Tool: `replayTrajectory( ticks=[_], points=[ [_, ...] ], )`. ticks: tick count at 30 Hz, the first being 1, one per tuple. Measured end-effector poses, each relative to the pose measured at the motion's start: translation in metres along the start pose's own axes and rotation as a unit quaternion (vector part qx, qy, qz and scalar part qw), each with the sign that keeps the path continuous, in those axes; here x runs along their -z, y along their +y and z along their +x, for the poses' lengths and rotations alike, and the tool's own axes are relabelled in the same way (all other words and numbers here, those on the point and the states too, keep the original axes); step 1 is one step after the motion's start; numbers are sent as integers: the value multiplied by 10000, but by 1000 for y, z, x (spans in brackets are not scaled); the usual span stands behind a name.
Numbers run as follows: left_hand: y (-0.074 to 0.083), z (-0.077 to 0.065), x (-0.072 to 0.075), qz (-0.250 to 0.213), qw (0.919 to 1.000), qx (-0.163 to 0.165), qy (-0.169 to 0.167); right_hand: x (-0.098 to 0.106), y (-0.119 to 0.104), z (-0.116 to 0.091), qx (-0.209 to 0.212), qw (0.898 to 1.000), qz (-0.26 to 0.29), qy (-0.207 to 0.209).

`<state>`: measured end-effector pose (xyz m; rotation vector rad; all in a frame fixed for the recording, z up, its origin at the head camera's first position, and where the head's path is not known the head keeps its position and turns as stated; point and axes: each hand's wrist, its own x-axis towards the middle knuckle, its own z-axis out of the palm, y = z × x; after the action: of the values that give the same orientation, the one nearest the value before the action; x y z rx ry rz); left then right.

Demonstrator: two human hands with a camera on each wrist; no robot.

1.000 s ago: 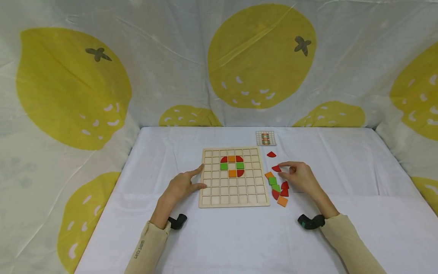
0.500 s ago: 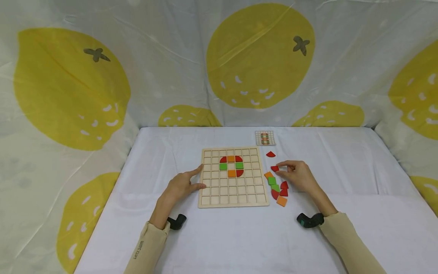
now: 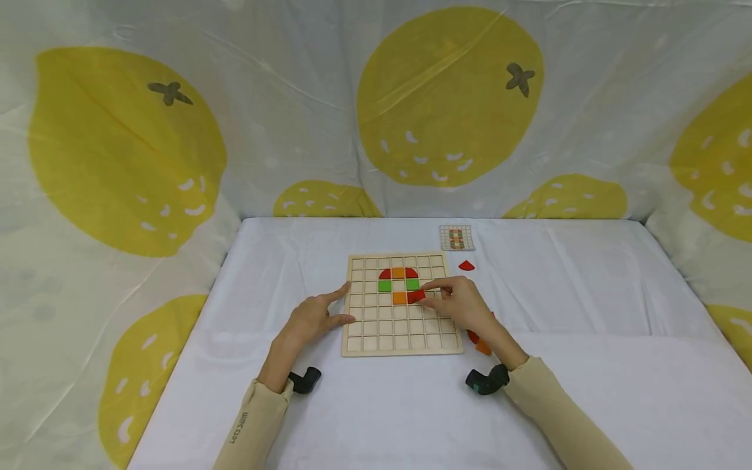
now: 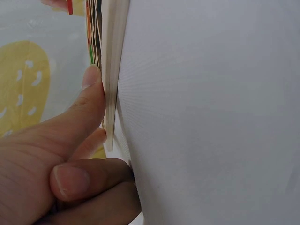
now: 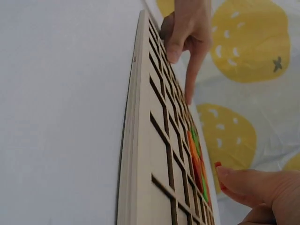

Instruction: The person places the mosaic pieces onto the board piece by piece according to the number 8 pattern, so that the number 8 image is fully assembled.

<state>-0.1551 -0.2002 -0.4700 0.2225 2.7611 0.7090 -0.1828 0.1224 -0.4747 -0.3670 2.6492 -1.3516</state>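
A wooden grid board (image 3: pixel 370 344) lies on the white cloth with orange tiles (image 3: pixel 399 298), green tiles (image 3: pixel 384 286) and red quarter-circle tiles (image 3: pixel 384 273) forming a ring in its upper middle. My left hand (image 3: pixel 310 318) rests at the board's left edge, thumb and forefinger spread along it; in the left wrist view its other fingers are curled beside the edge. Between thumb and forefinger my right hand (image 3: pixel 464 303) pinches a red quarter-circle tile (image 3: pixel 421 294), close over the ring's lower right. The right wrist view shows that tile (image 5: pixel 218 164) largely hidden by the fingers.
A small pattern card (image 3: pixel 456 237) lies behind the board's right corner. Nearby is a loose red quarter-circle (image 3: pixel 467 266). More loose tiles, including an orange square (image 3: pixel 484 347), lie right of the board, mostly hidden under my right hand and wrist.
My right hand has picked the red quarter-circle tile off the cloth and carried it left over the board. My left hand has stayed at the board's edge.
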Motion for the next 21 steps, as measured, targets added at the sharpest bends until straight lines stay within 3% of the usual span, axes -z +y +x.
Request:
replayTrajectory(
  ticks=[11,21],
  points=[
    [0,1,-1,26,10000,53,0,-30,-22,19,-104,9999,-49,47],
    [-2,2,-1,30,10000,42,-3,-51,-31,21,-45,9997,-222,-20]
  ],
)
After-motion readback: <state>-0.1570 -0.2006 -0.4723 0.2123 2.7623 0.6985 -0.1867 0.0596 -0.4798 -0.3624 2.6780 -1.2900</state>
